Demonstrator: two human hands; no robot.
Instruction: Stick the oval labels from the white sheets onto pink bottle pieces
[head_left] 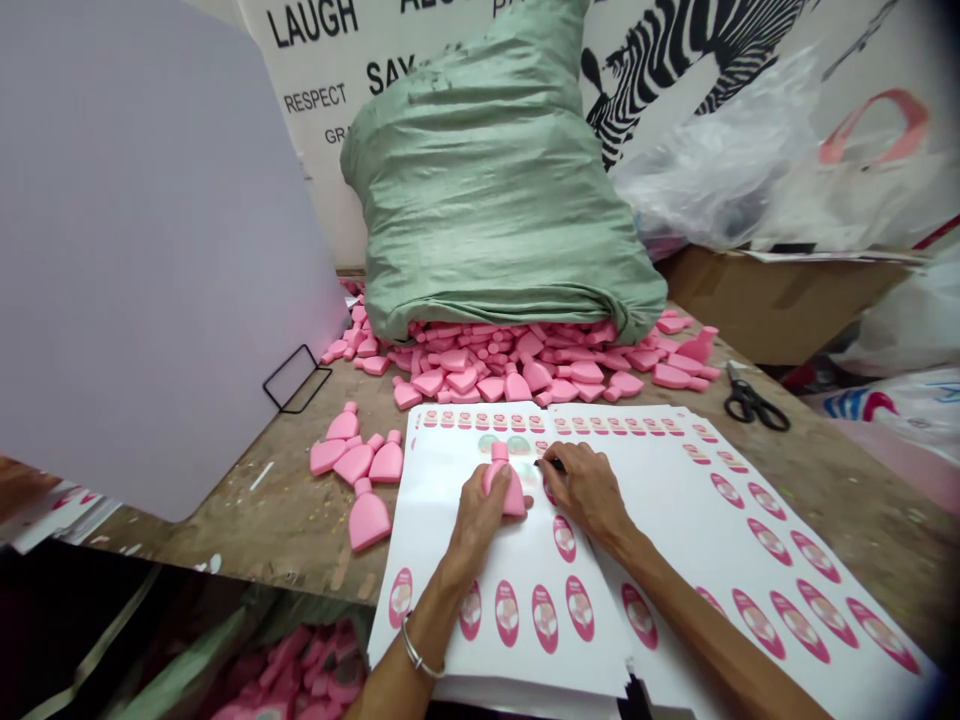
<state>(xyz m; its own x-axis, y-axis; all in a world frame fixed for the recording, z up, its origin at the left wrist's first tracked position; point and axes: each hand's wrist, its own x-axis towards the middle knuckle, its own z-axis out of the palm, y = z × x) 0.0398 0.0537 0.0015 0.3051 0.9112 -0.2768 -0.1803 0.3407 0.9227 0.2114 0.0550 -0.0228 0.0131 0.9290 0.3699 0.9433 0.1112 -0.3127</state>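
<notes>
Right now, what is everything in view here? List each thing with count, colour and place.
sack: one, green, back of table, open mouth spilling bottles
bottle pile: many, pink, under the sack mouth
loose bottles: five, pink, left of the sheets
sticker sheets: stack, white with pink oval labels, front of table
scissors: one pair, black, right of the pile
board: one, pale lilac, upright at left on a black wire stand
table: one, worn wood
cardboard box: one, brown, back right
left hand: holds a pink bottle
right hand: fingertips on sheet, pinching something small and dark
</notes>
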